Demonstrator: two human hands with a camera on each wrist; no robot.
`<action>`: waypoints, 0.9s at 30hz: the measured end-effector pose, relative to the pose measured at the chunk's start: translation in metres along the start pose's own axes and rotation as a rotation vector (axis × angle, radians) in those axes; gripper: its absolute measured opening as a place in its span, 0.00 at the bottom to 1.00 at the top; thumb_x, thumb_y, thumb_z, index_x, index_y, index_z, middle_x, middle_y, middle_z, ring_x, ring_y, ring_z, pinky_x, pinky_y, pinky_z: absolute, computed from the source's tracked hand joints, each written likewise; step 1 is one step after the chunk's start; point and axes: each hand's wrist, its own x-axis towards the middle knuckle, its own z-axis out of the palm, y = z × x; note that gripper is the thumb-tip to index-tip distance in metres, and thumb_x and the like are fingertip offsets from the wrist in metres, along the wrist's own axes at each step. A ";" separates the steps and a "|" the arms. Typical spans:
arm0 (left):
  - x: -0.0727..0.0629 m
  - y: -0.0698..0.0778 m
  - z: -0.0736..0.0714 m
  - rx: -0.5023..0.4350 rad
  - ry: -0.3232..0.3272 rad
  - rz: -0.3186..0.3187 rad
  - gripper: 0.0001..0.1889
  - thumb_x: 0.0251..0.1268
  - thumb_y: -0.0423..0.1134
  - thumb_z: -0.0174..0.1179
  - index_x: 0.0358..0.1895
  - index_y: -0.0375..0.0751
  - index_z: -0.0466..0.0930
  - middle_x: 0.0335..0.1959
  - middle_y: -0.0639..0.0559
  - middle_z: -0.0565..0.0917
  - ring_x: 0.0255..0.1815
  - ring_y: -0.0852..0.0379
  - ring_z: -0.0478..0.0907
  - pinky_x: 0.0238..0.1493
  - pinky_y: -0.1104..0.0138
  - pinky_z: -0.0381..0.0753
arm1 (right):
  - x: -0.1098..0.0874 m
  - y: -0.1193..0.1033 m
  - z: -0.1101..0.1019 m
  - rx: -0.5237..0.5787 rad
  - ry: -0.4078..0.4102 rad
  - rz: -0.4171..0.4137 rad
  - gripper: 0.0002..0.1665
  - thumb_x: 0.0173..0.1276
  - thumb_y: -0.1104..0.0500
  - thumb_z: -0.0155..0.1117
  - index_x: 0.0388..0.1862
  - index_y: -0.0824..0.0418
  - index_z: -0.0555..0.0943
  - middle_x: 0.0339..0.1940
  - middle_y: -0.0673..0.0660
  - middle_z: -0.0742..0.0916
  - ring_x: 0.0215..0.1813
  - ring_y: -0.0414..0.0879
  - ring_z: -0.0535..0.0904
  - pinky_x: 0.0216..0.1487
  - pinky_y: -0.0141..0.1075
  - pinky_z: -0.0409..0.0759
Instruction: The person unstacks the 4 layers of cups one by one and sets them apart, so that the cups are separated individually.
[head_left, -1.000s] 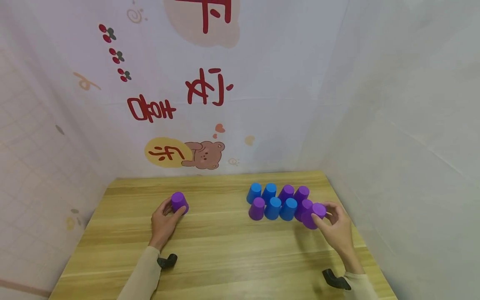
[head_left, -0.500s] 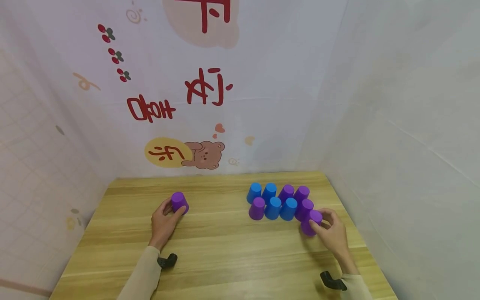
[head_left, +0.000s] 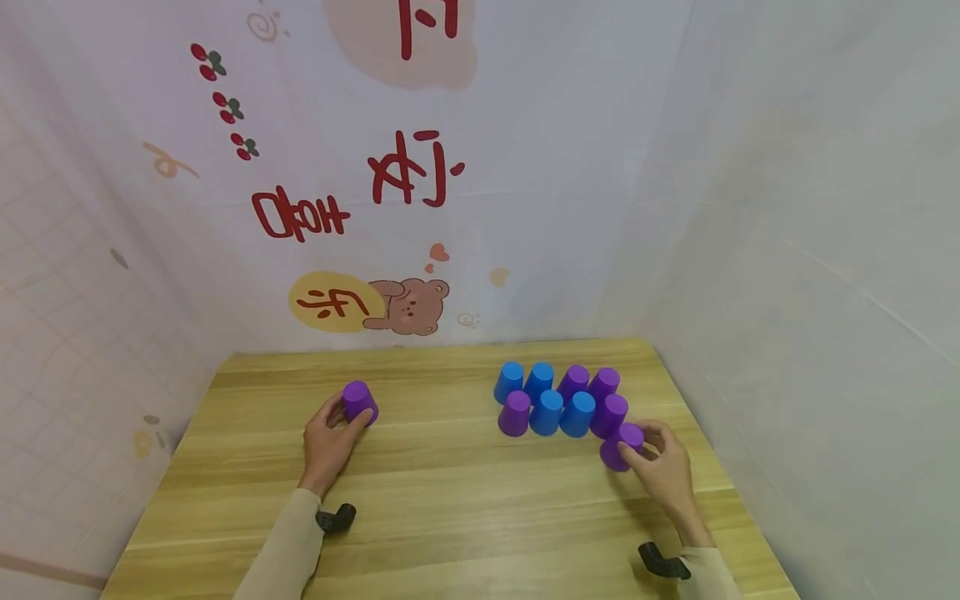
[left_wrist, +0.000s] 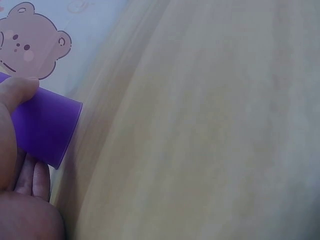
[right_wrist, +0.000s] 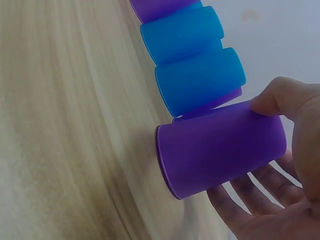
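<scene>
My left hand [head_left: 330, 442] grips an upside-down purple cup [head_left: 361, 403] on the left side of the table, thumb on the near side. At the right, my right hand [head_left: 665, 471] holds another purple cup [head_left: 622, 447] between thumb and fingers, rim down at the table. That cup is just in front of a row made of a purple cup [head_left: 514, 414], two blue cups [head_left: 547, 413] and a further purple cup [head_left: 609, 416]. Behind the row stand two blue cups [head_left: 509, 383] and two purple cups [head_left: 603, 384], all upside down. The right wrist view shows the held cup [right_wrist: 220, 150] close beside its neighbours.
The wooden table [head_left: 450, 508] meets a white printed cloth [head_left: 525, 275] at its back edge. A pale wall [head_left: 810, 333] runs along the right side. Black curved pieces [head_left: 663, 561] sit at both wrists.
My right hand has brought its purple cup down and slightly toward me, to the front of the row's right end. My left hand and its cup have stayed in place.
</scene>
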 end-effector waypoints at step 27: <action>-0.001 0.019 0.006 -0.082 -0.009 0.029 0.38 0.73 0.46 0.80 0.82 0.40 0.76 0.78 0.37 0.83 0.77 0.42 0.81 0.64 0.90 0.78 | 0.003 0.006 -0.002 -0.039 0.006 -0.011 0.32 0.68 0.66 0.85 0.66 0.70 0.80 0.64 0.70 0.90 0.55 0.22 0.82 0.58 0.16 0.86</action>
